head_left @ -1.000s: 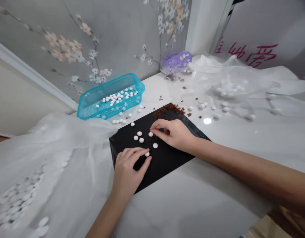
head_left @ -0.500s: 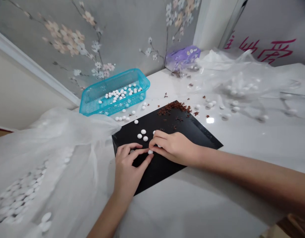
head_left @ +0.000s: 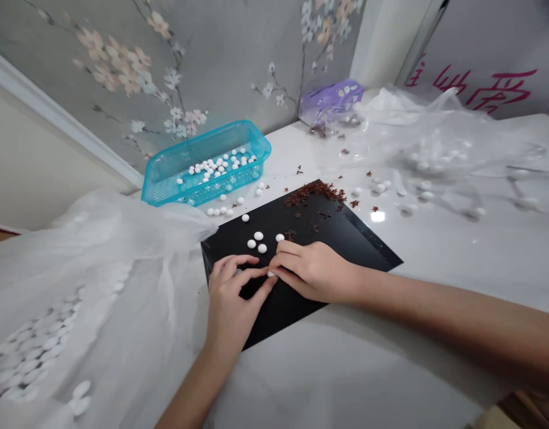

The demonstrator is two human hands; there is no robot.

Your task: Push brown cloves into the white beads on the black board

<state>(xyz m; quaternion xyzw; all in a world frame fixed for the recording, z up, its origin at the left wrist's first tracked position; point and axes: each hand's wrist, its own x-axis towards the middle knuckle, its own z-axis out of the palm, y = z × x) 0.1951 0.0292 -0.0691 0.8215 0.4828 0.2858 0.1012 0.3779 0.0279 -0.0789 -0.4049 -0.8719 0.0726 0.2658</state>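
Over on my left, a clear plastic bag point(head_left: 100, 250) is lying bunched on the white tabletop point(head_left: 274, 149), with a mass of white pellets point(head_left: 33, 351) showing through it. Behind it, a turquoise plastic basket point(head_left: 212, 134) is holding more pellets near the wall. My left hand point(head_left: 232, 292) is resting on the lower corner of a black sheet point(head_left: 350, 244), its fingers spreading apart, and the index fingertip point(head_left: 256, 270) is reaching across to a small white pellet point(head_left: 271, 274). That pellet is sitting on the black sheet, mostly hidden between my two hands. My right hand point(head_left: 312, 271) is coming in from the other side with its fingers bunched together, their tips pinching the pellet. Just above my hands, four loose pellets point(head_left: 258, 236) are lying on the sheet, while reddish-brown crumbs point(head_left: 312, 192) are heaped along its far edge. Further right, a second clear bag point(head_left: 435, 149) is spreading over the table beside a purple packet point(head_left: 330, 101).
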